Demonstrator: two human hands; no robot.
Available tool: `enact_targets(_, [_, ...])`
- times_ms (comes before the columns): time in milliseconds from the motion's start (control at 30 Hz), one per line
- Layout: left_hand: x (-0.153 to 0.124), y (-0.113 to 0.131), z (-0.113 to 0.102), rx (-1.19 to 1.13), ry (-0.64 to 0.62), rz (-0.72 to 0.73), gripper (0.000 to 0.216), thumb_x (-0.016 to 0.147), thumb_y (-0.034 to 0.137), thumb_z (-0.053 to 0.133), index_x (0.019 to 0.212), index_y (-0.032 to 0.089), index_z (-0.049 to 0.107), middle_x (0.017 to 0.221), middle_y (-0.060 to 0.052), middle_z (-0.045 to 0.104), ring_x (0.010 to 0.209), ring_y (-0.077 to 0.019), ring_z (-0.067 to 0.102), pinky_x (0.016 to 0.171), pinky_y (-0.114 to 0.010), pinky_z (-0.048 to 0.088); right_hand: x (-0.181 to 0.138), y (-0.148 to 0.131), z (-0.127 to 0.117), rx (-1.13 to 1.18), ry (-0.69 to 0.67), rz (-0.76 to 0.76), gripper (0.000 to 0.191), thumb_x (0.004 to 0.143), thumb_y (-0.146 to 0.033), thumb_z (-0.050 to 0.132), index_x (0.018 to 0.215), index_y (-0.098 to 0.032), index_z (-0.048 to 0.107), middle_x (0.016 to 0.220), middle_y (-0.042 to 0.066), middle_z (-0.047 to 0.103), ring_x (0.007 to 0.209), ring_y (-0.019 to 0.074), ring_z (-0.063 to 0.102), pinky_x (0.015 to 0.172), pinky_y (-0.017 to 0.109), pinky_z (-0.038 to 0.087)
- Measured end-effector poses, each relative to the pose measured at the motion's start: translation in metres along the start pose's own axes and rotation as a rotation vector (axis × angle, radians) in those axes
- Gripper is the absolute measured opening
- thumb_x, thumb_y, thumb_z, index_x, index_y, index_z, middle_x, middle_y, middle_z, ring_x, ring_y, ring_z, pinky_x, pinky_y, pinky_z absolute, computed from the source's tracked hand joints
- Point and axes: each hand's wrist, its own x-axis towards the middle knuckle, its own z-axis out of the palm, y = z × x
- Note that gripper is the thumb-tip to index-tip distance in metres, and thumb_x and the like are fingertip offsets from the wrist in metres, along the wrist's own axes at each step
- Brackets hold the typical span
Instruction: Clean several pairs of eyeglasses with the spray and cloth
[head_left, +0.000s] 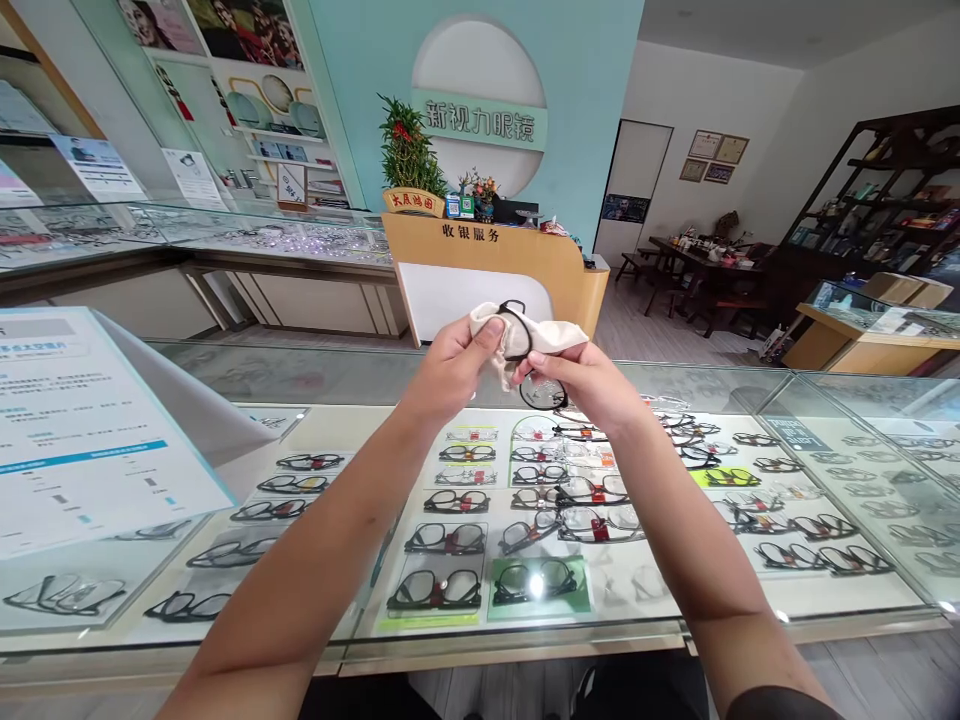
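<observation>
Both hands are raised over the glass display case, holding a pair of black-framed eyeglasses point(543, 392) and a cream cloth point(559, 336). My left hand point(457, 365) pinches the cloth around one part of the frame, thumb on top. My right hand point(583, 372) grips the other part of the glasses together with the cloth's right end. One round lens hangs below my right fingers; the other is largely covered by the cloth. Below the hands, the case point(420, 632) holds rows of eyeglasses under its glass top.
A white printed sign point(97, 430) stands on the case at the left. Beyond is a wooden cashier counter point(495, 250) with a potted plant point(409, 150). Another glass showcase point(277, 240) runs along the back left. A dark table point(705, 255) stands at the back right.
</observation>
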Motion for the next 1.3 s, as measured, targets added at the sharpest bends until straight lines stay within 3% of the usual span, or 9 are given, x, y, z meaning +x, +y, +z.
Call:
enact_targets(167, [0.000, 0.013, 0.001, -0.019, -0.151, -0.051, 0.051, 0.082, 0.056, 0.102, 0.100, 0.019, 0.071, 0.078, -0.003, 0.073, 0.067, -0.0164, 0.066, 0.059, -0.027, 0.051, 0.000, -0.001, -0.002, 0.030, 0.006, 0.002, 0.033, 0.090, -0.055, 0.092, 0.096, -0.023, 0.085, 0.095, 0.005, 0.084, 0.097, 0.0228, 0.074, 0.088, 0.035, 0.056])
enact_targets(333, [-0.005, 0.009, 0.032, -0.027, 0.201, 0.110, 0.059, 0.084, 0.069, 0.097, 0.082, 0.023, 0.059, 0.060, 0.005, 0.055, 0.050, -0.0109, 0.049, 0.048, -0.026, 0.044, 0.000, 0.007, 0.010, 0.016, 0.004, -0.025, 0.028, 0.095, -0.052, 0.091, 0.099, -0.025, 0.086, 0.098, 0.002, 0.083, 0.097, 0.0200, 0.071, 0.095, 0.033, 0.056])
enact_targets(433, [-0.005, 0.001, 0.032, 0.006, 0.283, 0.125, 0.063, 0.095, 0.077, 0.082, 0.076, 0.023, 0.055, 0.054, 0.006, 0.047, 0.045, -0.0100, 0.042, 0.044, -0.026, 0.038, 0.000, 0.008, 0.013, -0.023, -0.029, -0.016, 0.027, 0.096, -0.051, 0.090, 0.097, -0.024, 0.087, 0.102, 0.003, 0.084, 0.104, 0.0209, 0.072, 0.101, 0.033, 0.056])
enact_targets(533, [-0.003, 0.000, 0.018, 0.000, 0.221, 0.079, 0.065, 0.093, 0.078, 0.083, 0.074, 0.022, 0.057, 0.057, 0.004, 0.052, 0.049, -0.0114, 0.048, 0.047, -0.026, 0.043, 0.000, 0.007, 0.009, -0.008, -0.028, -0.029, 0.025, 0.097, -0.049, 0.090, 0.098, -0.024, 0.088, 0.103, 0.004, 0.086, 0.107, 0.0223, 0.074, 0.106, 0.035, 0.056])
enact_targets(633, [0.000, 0.004, 0.005, -0.068, 0.036, -0.025, 0.058, 0.089, 0.071, 0.092, 0.081, 0.020, 0.065, 0.066, -0.001, 0.063, 0.060, -0.0149, 0.061, 0.057, -0.027, 0.054, 0.002, 0.006, 0.002, 0.023, 0.000, -0.022, 0.027, 0.096, -0.051, 0.089, 0.097, -0.024, 0.088, 0.101, 0.005, 0.087, 0.105, 0.0242, 0.077, 0.105, 0.038, 0.058])
enact_targets(767, [0.001, 0.008, 0.003, -0.115, -0.084, -0.085, 0.050, 0.085, 0.057, 0.100, 0.094, 0.018, 0.070, 0.072, -0.001, 0.068, 0.065, -0.0147, 0.064, 0.061, -0.025, 0.055, 0.003, 0.008, -0.001, 0.056, 0.012, -0.007, 0.029, 0.095, -0.052, 0.090, 0.099, -0.024, 0.089, 0.099, 0.005, 0.086, 0.101, 0.0237, 0.077, 0.102, 0.037, 0.058])
enact_targets(867, [0.001, 0.005, 0.013, -0.133, -0.015, -0.038, 0.055, 0.075, 0.053, 0.108, 0.096, 0.019, 0.069, 0.073, 0.002, 0.067, 0.061, -0.0107, 0.060, 0.058, -0.023, 0.053, 0.004, 0.010, 0.003, 0.107, -0.001, -0.018, 0.027, 0.093, -0.050, 0.093, 0.104, -0.026, 0.089, 0.101, 0.003, 0.086, 0.102, 0.0228, 0.077, 0.100, 0.036, 0.060])
enact_targets(1133, [0.000, -0.004, 0.031, -0.145, 0.263, 0.012, 0.069, 0.080, 0.080, 0.094, 0.075, 0.023, 0.055, 0.052, 0.008, 0.047, 0.041, -0.0077, 0.041, 0.041, -0.022, 0.037, 0.003, 0.009, 0.015, 0.009, -0.016, -0.013, 0.037, 0.089, -0.060, 0.095, 0.092, -0.024, 0.086, 0.094, 0.003, 0.084, 0.102, 0.0231, 0.075, 0.104, 0.038, 0.059])
enact_targets(1300, [0.005, -0.008, 0.019, -0.189, 0.266, -0.045, 0.069, 0.073, 0.081, 0.098, 0.086, 0.022, 0.066, 0.062, 0.005, 0.059, 0.051, -0.0102, 0.054, 0.051, -0.024, 0.050, 0.005, 0.012, 0.009, 0.068, 0.025, -0.007, 0.034, 0.094, -0.059, 0.090, 0.096, -0.025, 0.090, 0.100, 0.004, 0.086, 0.104, 0.0224, 0.074, 0.110, 0.038, 0.055])
